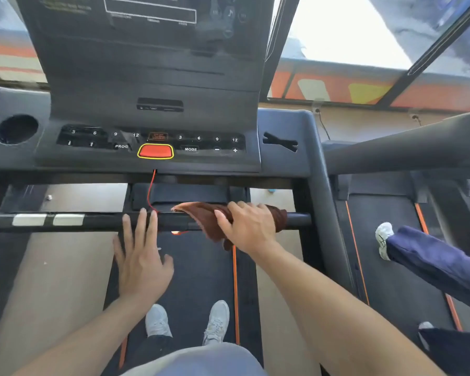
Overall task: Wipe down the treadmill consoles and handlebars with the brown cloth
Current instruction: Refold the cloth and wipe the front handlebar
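Observation:
A black horizontal handlebar [98, 221] with two silver sensor pads crosses the treadmill in front of me. The brown cloth [205, 217] is draped over its right part. My right hand [248, 227] presses on the cloth and wraps it around the bar. My left hand [141, 256] is flat with fingers spread; its fingertips touch the bar just left of the cloth, and it holds nothing. Above the bar sits the dark console [152, 142] with number keys and a red stop button [155, 151].
A red safety cord [150, 191] hangs from the console down to the bar. A cup holder [17, 129] is at the console's left. On the neighbouring treadmill [391, 253] to the right a person's leg and white shoe [383, 238] show. My feet stand on the belt below.

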